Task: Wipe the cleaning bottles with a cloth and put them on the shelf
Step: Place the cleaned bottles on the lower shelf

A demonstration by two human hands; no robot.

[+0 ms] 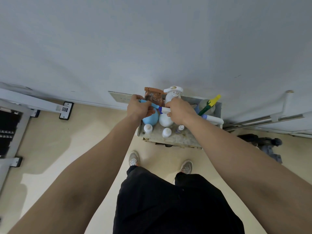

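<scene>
Head view: left hand [140, 108] pinches blue cloth [144, 101], right hand [179, 110] grips white bottle [166, 121]; bottles crowd the shelf [183, 137]; wiping likely midway.

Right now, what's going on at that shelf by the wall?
A person stands over a low shelf crowded with cleaning bottles. The left hand pinches a blue cloth beside a brown pump bottle; the right hand grips a white bottle. Wiping looks underway. Small white bottles and a green-and-yellow spray bottle stand untouched.
</scene>
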